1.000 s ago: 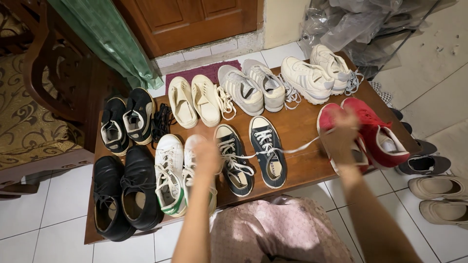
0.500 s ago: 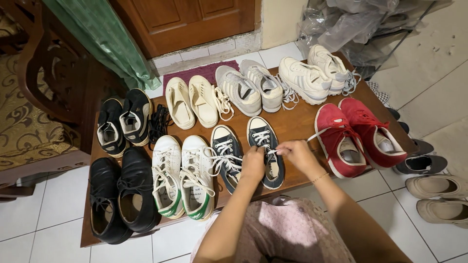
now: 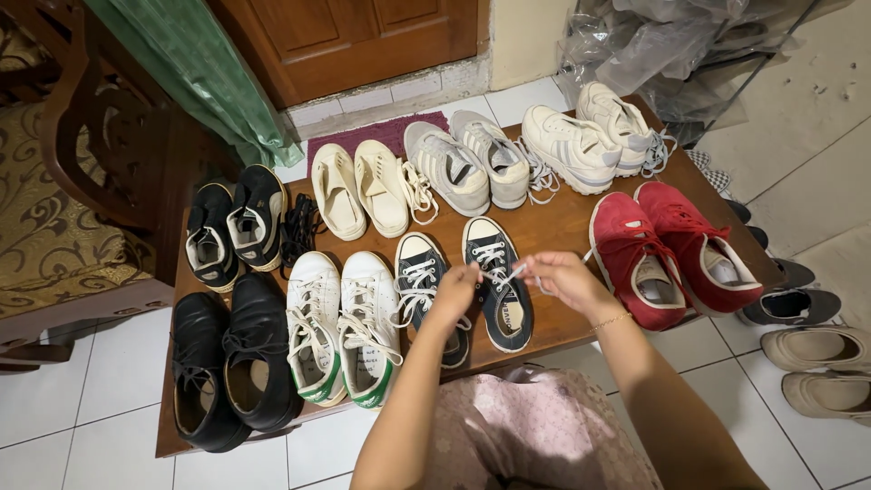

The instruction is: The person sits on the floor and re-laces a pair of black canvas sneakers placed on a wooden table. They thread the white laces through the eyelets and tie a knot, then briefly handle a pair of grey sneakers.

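While both hands pinch the white lace over the right navy canvas sneaker on the bench, left hand and right hand have no bow formed (knot apparently unfinished)

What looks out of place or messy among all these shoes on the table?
Mostly tidy pairs, but a loose bundle of black laces lies on the wooden table between the black-and-white sneakers and the cream slip-ons. The white sneakers' laces trail untied. Both hands, left hand and right hand, pinch the navy sneaker's white lace.
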